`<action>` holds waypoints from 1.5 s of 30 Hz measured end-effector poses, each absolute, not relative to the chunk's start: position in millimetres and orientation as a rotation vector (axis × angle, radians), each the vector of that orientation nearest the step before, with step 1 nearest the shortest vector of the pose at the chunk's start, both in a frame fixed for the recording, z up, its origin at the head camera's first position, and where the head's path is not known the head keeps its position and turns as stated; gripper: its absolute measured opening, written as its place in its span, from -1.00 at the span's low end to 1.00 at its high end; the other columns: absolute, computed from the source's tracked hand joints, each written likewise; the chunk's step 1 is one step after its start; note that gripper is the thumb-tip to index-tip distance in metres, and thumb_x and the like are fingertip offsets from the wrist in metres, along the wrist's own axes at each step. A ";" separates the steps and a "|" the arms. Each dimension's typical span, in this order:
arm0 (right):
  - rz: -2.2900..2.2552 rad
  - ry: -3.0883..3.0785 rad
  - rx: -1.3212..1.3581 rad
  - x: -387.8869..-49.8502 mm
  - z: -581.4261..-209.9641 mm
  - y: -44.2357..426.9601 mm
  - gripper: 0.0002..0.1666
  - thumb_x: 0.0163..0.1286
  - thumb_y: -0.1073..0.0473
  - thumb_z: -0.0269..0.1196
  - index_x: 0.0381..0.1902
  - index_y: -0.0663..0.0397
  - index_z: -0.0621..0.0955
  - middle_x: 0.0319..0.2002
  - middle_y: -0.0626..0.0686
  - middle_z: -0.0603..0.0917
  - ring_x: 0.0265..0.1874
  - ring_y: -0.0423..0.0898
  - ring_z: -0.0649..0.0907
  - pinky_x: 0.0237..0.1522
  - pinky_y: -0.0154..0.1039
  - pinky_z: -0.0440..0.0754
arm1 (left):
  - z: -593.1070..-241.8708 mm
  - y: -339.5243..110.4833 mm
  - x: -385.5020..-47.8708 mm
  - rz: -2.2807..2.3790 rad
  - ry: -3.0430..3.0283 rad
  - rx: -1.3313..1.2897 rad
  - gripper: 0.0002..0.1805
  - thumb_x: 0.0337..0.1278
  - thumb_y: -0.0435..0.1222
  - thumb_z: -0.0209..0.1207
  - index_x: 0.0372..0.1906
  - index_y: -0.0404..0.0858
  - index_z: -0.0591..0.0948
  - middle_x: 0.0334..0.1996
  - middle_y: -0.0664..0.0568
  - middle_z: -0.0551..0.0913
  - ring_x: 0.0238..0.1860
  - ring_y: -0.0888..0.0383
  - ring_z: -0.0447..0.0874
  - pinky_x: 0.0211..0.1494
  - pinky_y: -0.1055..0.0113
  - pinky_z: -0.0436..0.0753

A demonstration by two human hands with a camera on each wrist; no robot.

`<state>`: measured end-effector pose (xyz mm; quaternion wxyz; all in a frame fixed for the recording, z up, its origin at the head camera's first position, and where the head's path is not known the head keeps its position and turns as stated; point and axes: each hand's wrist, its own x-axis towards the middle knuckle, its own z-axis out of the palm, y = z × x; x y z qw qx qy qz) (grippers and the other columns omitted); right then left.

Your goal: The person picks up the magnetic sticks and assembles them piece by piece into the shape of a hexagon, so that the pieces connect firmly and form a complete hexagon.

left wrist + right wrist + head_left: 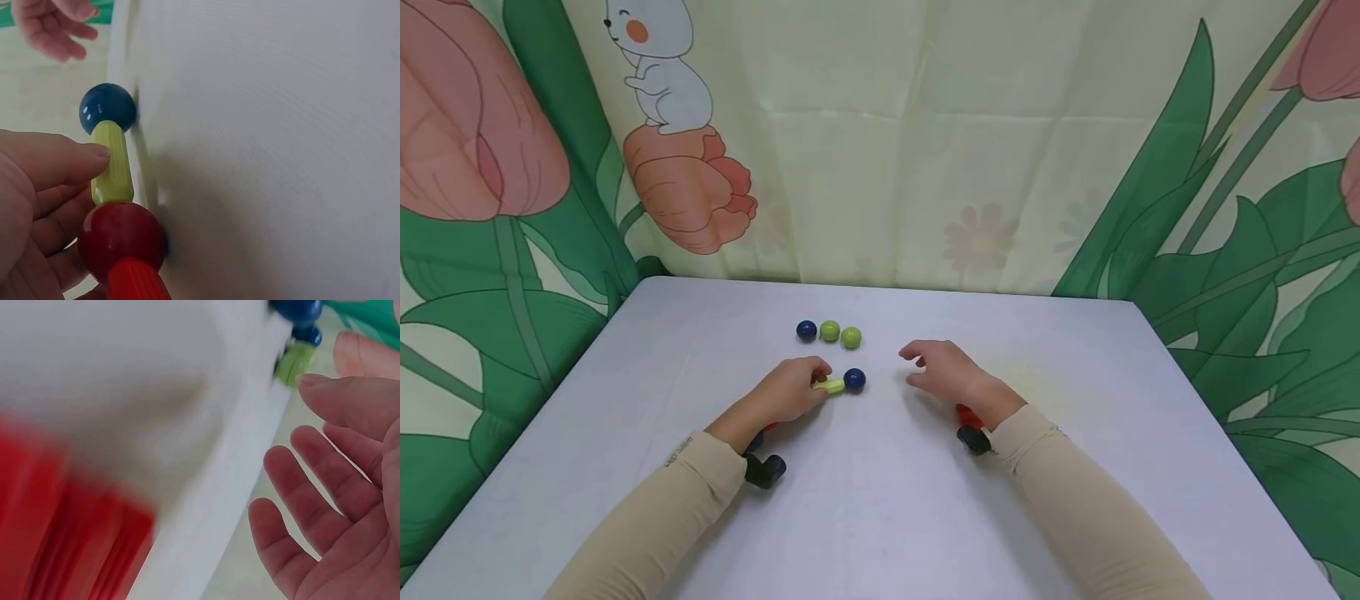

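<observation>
My left hand pinches a yellow-green ribbed rod between thumb and fingers. A dark blue ball sits on the rod's far end. At its near end is a red ball, followed by a red rod; in the head view the hand and wrist mostly hide that part. To the right, apart from the chain, my right hand hovers with loosely bent fingers and nothing in them. Several red rods, blurred, lie under the right wrist.
Behind the hands, a dark blue ball and two green balls, one in the middle and one at the right, stand in a row on the white tabletop. A printed curtain hangs beyond the table's back edge.
</observation>
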<state>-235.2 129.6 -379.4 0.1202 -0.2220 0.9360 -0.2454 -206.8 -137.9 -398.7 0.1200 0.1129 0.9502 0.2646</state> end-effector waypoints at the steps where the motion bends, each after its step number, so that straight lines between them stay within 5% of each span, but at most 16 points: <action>1: -0.713 2.735 -0.632 -234.5 -378.9 136.3 -0.51 0.38 0.23 0.28 0.25 0.15 0.56 0.15 0.08 0.63 0.10 0.04 0.61 0.17 -0.06 0.52 | -398.8 -137.8 -207.2 0.772 2.778 0.337 -0.65 0.24 -0.35 0.26 0.12 -0.33 0.60 -0.11 -0.04 0.66 -0.12 0.08 0.59 0.10 0.13 0.57; 11: -0.665 2.677 -0.350 -226.7 -383.8 185.1 -0.48 0.33 0.25 0.33 0.25 0.08 0.55 0.07 0.15 0.62 -0.01 0.09 0.60 -0.17 -0.15 0.69 | -397.4 -139.4 -207.7 0.759 2.766 0.350 -0.66 0.26 -0.40 0.23 0.12 -0.33 0.60 -0.06 -0.05 0.67 -0.04 0.05 0.61 0.12 0.12 0.57; 22: -0.654 2.641 -0.393 -219.5 -381.0 205.1 -0.57 0.36 0.27 0.33 0.17 0.18 0.58 -0.03 0.09 0.64 -0.04 0.06 0.60 -0.11 -0.17 0.68 | -396.5 -144.4 -209.0 0.740 2.738 0.268 -0.68 0.30 -0.35 0.23 0.12 -0.29 0.61 -0.05 -0.05 0.66 -0.06 0.06 0.60 0.15 0.11 0.58; 31: -0.644 2.660 -0.384 -217.7 -383.0 209.6 -0.61 0.36 0.31 0.32 0.13 0.20 0.59 -0.11 0.06 0.65 -0.14 0.00 0.61 -0.12 -0.16 0.68 | -394.6 -145.0 -205.7 0.758 2.706 0.179 -0.68 0.29 -0.34 0.26 0.11 -0.28 0.61 -0.07 -0.04 0.64 -0.17 0.07 0.58 -0.10 0.26 0.67; 45: -0.626 2.675 -0.380 -220.6 -389.2 200.6 -0.66 0.35 0.26 0.35 0.07 0.15 0.62 -0.16 0.05 0.64 -0.27 -0.03 0.58 -0.27 -0.24 0.67 | -394.8 -142.2 -201.3 0.764 2.687 0.207 -0.63 0.32 -0.40 0.20 0.20 -0.25 0.59 -0.04 -0.06 0.65 -0.11 0.06 0.58 0.03 0.17 0.64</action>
